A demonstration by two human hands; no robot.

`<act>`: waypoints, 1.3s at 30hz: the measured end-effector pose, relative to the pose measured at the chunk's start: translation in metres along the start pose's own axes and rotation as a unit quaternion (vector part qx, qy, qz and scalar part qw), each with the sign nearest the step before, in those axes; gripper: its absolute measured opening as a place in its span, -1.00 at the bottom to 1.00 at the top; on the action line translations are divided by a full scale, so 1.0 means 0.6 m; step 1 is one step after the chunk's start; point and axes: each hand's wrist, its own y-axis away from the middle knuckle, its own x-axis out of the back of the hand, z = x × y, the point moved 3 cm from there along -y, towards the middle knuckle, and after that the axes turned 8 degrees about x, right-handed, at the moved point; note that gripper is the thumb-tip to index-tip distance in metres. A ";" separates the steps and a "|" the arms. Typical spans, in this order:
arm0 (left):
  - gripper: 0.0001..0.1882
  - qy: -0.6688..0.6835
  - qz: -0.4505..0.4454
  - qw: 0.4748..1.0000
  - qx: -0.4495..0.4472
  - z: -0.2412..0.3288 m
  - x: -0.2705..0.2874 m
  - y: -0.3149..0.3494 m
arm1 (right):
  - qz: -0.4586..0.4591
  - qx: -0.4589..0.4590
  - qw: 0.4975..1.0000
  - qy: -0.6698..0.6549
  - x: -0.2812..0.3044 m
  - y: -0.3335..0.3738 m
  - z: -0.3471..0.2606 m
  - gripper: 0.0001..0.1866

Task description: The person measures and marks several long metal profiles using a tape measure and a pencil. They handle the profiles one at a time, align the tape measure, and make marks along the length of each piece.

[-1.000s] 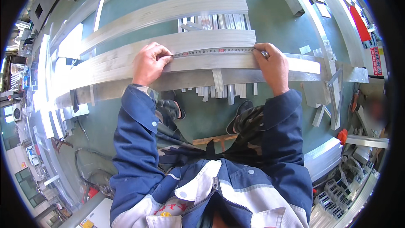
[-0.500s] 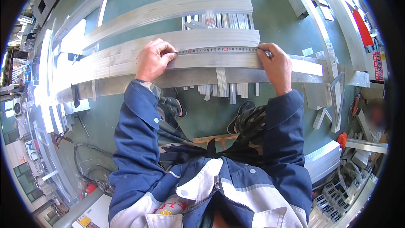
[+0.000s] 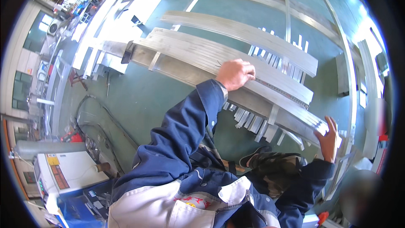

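My left hand [image 3: 236, 74] is closed on a tape measure over the aluminium profiles [image 3: 185, 50]; the case, if inside my fist, is hidden. The tape measure's blade [image 3: 279, 90] runs from that hand toward the right along the top of the profiles. At their right end, my right hand [image 3: 329, 140] has its thumb and fingers apart, against or just beside the bright profile end. The silvery profiles lie side by side on a wide metal beam [image 3: 185, 72].
Behind lies another long profile [image 3: 240, 33], parallel to these. Several short profiles [image 3: 249, 120] are stacked below the beam. A black cable [image 3: 110, 118] loops over the green floor at left, near a white machine [image 3: 69, 169]. Frame bars [image 3: 349, 67] stand at right.
The view has turned left. My right hand has let go of the tape's end and moved right to the profiles' end, its fingers opening. My left hand still grips the tape measure.
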 end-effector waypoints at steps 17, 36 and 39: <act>-0.92 0.102 0.017 0.994 0.021 0.019 -0.016 0.021 | 0.028 -0.004 0.988 0.149 0.011 0.027 0.061 -0.46; -0.87 0.363 0.003 0.902 0.234 -0.091 -0.011 0.161 | 0.061 -0.028 0.996 0.056 -0.047 0.018 0.085 -0.26; -0.88 0.356 -0.003 0.900 0.250 -0.102 -0.006 0.172 | 0.052 -0.046 0.996 0.062 -0.071 0.011 0.026 -0.22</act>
